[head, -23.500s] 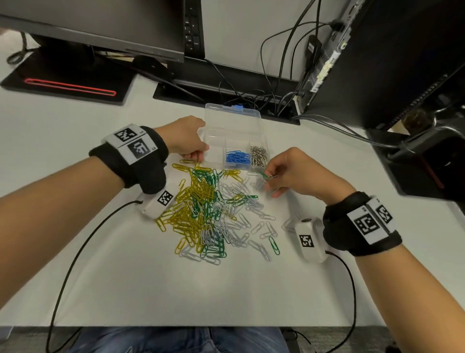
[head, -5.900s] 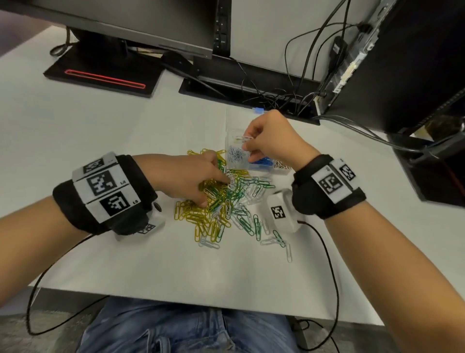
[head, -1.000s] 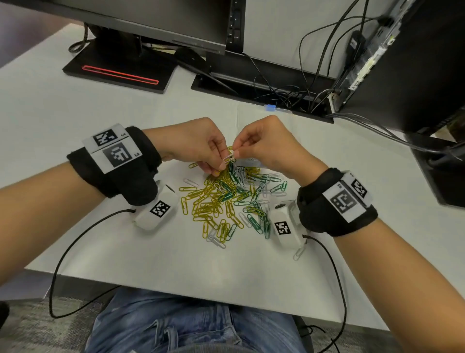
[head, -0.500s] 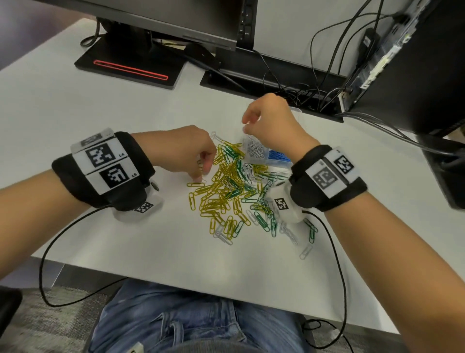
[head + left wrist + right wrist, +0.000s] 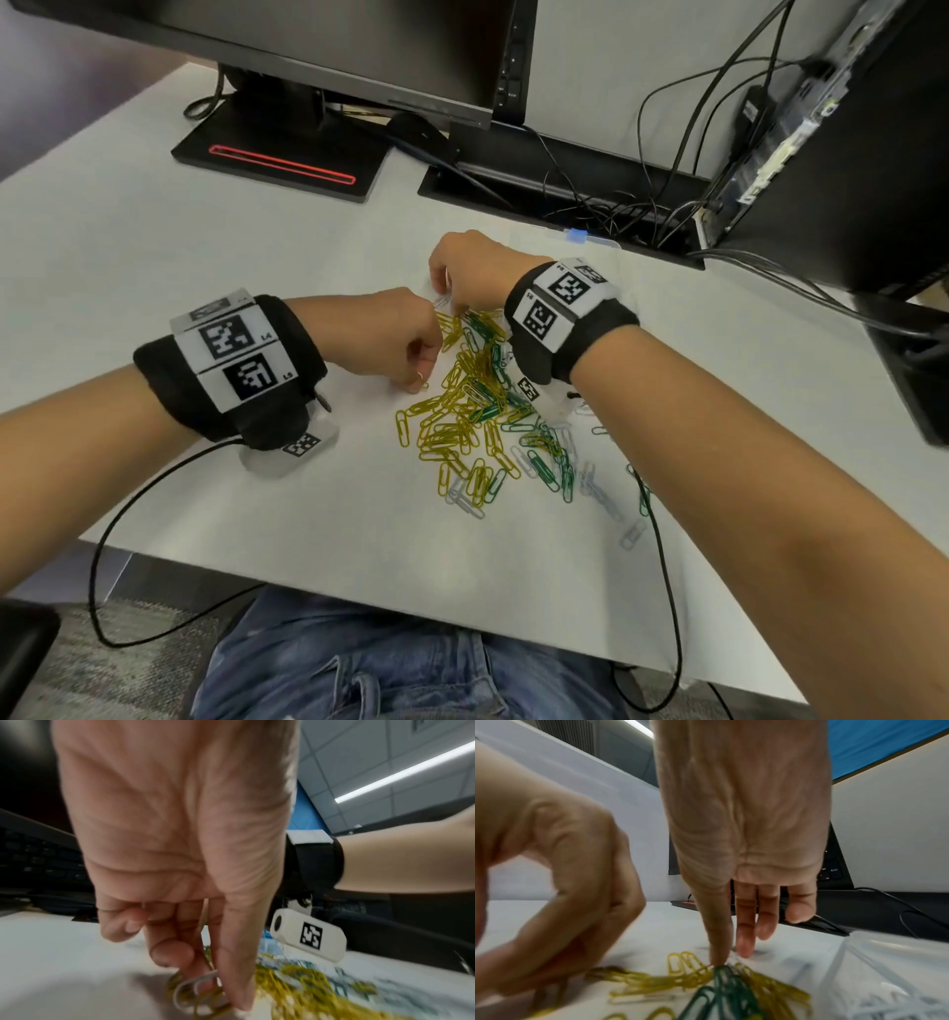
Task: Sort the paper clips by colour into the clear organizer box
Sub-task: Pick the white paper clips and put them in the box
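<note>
Head view: we've got the paper clips (image 5: 477, 411), yellow, green and white, in a loose pile on the desk (image 5: 205, 257) between both wrists. Left hand (image 5: 380, 344) sits at the pile's left edge, fingers curled down onto it; right hand (image 5: 472, 272) is at the far end of the pile, fingertips down by a white clip. The clear organizer box (image 5: 590, 240) is mostly hidden behind the right wrist, only its far rim and blue latch show. Left wrist view: our left hand (image 5: 180, 841) has thumb and fingers (image 5: 172, 953) closed together, pinching a white clip (image 5: 190, 988) plus a yellow one at the desk surface; the rest of the pile is motion-blurred. Right wrist view: our right hand (image 5: 744, 821) points down, thumb tip touching the green clips (image 5: 723, 990), index tip on the desk just behind; fingers extended and slightly apart, nothing clearly gripped. Box wall (image 5: 859, 963) at right is blurred, contents hard to make out.
</note>
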{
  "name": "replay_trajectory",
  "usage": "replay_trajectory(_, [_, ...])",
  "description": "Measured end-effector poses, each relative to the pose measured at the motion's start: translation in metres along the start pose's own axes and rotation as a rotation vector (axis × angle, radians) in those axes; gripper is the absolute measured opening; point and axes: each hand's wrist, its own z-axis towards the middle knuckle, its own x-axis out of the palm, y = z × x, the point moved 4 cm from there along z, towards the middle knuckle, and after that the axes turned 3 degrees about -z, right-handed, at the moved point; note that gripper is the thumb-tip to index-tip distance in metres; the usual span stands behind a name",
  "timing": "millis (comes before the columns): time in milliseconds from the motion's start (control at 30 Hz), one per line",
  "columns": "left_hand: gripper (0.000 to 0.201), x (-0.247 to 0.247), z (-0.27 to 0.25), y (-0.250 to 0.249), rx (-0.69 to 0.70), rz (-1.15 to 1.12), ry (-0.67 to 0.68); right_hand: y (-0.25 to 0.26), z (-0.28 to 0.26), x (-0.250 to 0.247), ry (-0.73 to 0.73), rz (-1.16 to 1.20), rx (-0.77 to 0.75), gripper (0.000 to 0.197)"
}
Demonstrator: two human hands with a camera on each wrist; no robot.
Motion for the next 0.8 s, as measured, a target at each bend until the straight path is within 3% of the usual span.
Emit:
replay_trajectory(133, [0.006,-0.015,0.000,0.004,-0.037,-0.183,-0.064,-0.003,0.004,0.000,-0.001,0.013,0.016,0.008])
replay_trajectory(267, [0.009,-0.019,0.001,0.011,-0.099,-0.355,-0.109,-0.009,0.003,0.005,0.070,-0.024,0.038,0.027])
replay_trajectory(367, [0.008,-0.018,0.003,0.013,-0.111,-0.510,-0.115,-0.014,-0.001,0.003,0.064,0.020,0.032,0.026])
replay_trajectory(533, [0.007,-0.017,0.006,0.013,-0.125,-0.540,-0.143,-0.031,-0.018,-0.015,-0.067,0.343,0.067,0.005])
replay_trajectory(667, [0.009,-0.023,0.011,0.015,-0.121,-0.470,-0.209,-0.048,-0.040,-0.033,-0.212,0.493,0.131,0.008])
replay_trajectory(800, [0.002,-0.033,0.017,0.008,-0.096,-0.549,-0.307,-0.067,-0.064,-0.035,-0.299,0.625,0.239,0.010])
